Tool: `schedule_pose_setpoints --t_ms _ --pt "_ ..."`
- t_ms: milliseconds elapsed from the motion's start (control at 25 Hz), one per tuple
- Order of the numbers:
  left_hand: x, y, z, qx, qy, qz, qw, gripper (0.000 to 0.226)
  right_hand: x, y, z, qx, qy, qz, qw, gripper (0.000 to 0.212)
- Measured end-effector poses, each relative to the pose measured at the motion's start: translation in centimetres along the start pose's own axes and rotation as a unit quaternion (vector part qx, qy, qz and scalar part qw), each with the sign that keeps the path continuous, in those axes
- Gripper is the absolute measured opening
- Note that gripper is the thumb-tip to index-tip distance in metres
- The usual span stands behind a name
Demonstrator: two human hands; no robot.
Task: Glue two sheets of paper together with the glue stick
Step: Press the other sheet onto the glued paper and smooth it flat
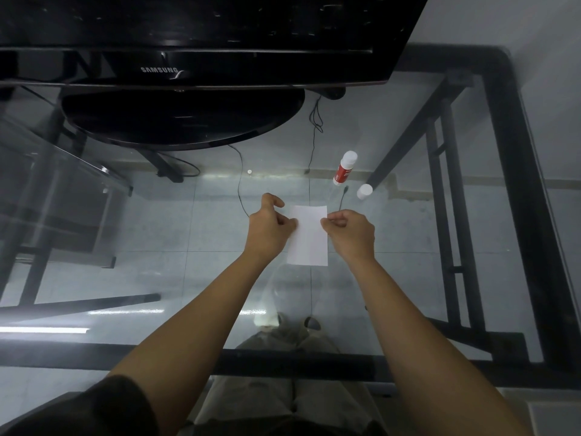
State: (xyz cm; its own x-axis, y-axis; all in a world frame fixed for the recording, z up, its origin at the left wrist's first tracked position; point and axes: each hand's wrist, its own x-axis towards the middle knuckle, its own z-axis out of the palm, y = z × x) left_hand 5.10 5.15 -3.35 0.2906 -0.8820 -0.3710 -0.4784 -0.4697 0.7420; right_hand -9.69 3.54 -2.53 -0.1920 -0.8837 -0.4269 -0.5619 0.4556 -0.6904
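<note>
Head view: paper [309, 237], white and rectangular, flat on the glass table [408, 247] in front of the person.
Left hand [270, 225]: fingertips pinching the paper's left edge.
Right hand [350, 229]: pinching the right edge.
Glue stick [344, 169]: red-and-white, uncapped, lying beyond the paper; white cap [364, 191] just beside it.
Surroundings: black Samsung monitor [188, 58] at the far edge, tiled floor visible through the glass.

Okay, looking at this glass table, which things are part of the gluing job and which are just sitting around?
Part of the job:
paper, pinched at its edges by the left hand and right hand
glue stick, uncapped, lying on the glass table
white cap beside it

Just there:
Samsung monitor and its stand
thin black cables
</note>
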Motion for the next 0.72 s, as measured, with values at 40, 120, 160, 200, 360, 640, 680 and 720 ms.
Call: schedule_pose_setpoints --t_ms 40,120,160,200,360,640,680,720 --pt "0.1 0.1 0.0 0.001 -0.002 -0.005 1.0 0.032 0.0 0.0 0.0 0.002 0.002 0.0 1.0 0.013" --pt "0.2 0.3 0.0 0.004 -0.006 -0.016 1.0 0.032 0.0 0.0 0.0 0.003 0.004 -0.002 1.0 0.013" --pt "0.2 0.4 0.0 0.006 -0.008 -0.021 1.0 0.033 0.0 0.0 0.0 0.0 0.005 -0.004 1.0 0.013" --pt "0.2 0.6 0.0 0.007 -0.011 -0.025 1.0 0.033 0.0 -0.1 0.0 -0.004 0.007 -0.006 1.0 0.013" --pt "0.2 1.4 -0.1 0.015 -0.01 -0.043 0.999 0.035 -0.2 -0.2 0.1 -0.02 0.02 -0.017 0.999 0.013" --pt "0.1 2.4 -0.1 0.034 -0.013 -0.073 0.997 0.04 -0.5 -0.2 0.6 -0.126 0.071 -0.109 0.983 0.025" --pt "0.1 2.5 -0.1 0.033 -0.014 -0.075 0.997 0.04 -0.6 0.2 0.3 -0.162 0.069 -0.166 0.97 0.029" --pt "0.1 2.5 -0.1 0.033 -0.015 -0.076 0.996 0.04 -0.5 0.7 0.0 -0.204 0.05 -0.228 0.951 0.034"
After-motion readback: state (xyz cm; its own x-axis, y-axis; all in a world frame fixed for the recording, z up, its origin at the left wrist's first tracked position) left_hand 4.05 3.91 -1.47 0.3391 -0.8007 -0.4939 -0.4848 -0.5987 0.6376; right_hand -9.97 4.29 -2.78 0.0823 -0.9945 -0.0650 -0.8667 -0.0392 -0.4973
